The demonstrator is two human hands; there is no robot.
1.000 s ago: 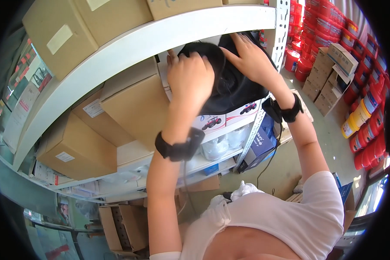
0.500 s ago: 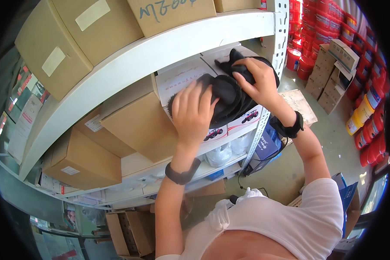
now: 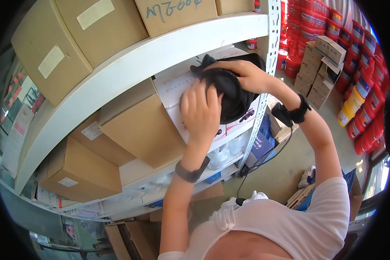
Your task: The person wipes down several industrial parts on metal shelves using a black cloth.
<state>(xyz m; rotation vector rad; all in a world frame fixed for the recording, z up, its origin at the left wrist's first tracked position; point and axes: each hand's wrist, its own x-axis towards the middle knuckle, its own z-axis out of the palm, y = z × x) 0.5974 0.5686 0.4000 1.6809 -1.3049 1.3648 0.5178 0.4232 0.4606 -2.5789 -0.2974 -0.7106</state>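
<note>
On a white shelf in a storeroom, a black bundle is sitting over white printed cartons, its contact with them looking unclear; the left hand and right hand are clamping their fingers on it. Brown cartons are bearing pale labels and handwriting; red buckets are standing beyond a perforated upright

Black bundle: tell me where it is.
In the head view, just right of upper centre, the black bundle is under the left hand and right hand, over white boxes.
</note>
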